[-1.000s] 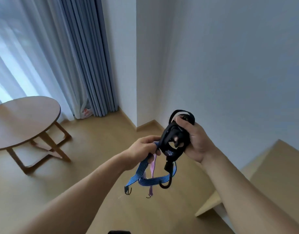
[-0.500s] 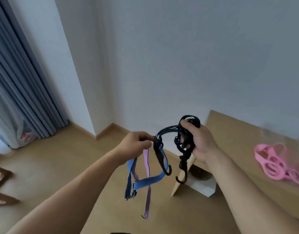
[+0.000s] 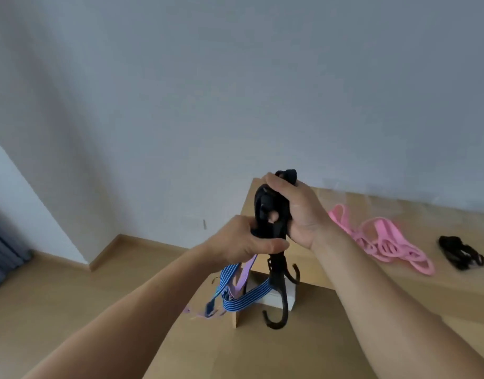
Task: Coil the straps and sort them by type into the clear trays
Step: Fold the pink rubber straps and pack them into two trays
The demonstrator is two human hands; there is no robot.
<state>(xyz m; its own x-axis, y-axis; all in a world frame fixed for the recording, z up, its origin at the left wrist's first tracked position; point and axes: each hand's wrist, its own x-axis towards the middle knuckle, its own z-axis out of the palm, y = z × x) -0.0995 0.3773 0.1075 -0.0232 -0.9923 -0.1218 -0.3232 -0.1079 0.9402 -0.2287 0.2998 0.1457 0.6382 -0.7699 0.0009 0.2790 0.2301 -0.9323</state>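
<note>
**Both hands raised over the near-left end of the table (image 3: 372,296).** My right hand (image 3: 301,212) wraps the upper part of the black strap (image 3: 270,209), which is gathered into a tight coil. My left hand (image 3: 243,242) closes round the coil's lower end, thumb laid across it. The same hand pinches the blue striped strap (image 3: 246,295) and the lilac strap (image 3: 247,269), both of which dangle below. The black hooks (image 3: 279,296) hang free beneath the coil.

The strap looks light, soft and probably elastic, so I judge that the coil would spring loose if either hold slackened. The best hold is round the coil's waist. The hooks appear rigid and hang close to the blue strap, where they could snag it.

To the right, pink straps (image 3: 385,242) and a black bundle (image 3: 459,251) lie on the table. I cannot tell whether the faint clear shapes at the far edge are the trays.
</note>
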